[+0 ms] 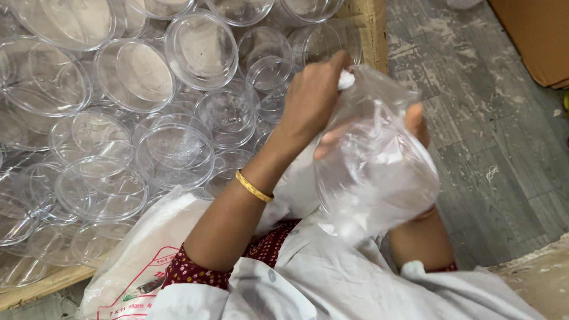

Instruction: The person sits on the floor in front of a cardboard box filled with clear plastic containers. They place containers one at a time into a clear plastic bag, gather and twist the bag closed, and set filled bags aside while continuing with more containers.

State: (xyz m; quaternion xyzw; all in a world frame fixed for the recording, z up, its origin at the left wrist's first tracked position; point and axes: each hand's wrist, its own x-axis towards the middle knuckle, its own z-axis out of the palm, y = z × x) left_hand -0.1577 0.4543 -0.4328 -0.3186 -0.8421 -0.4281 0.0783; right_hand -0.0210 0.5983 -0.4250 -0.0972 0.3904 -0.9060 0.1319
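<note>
Clear plastic bag [379, 172] held over the lap.
Left hand [311, 98] pinches its twisted top shut; right hand [415, 127] cups it from behind, grip closed, bag upright between them.

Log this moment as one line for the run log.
left hand: pinching top of clear plastic bag | right hand: behind bag, supporting it | beside: box of clear round containers
</note>
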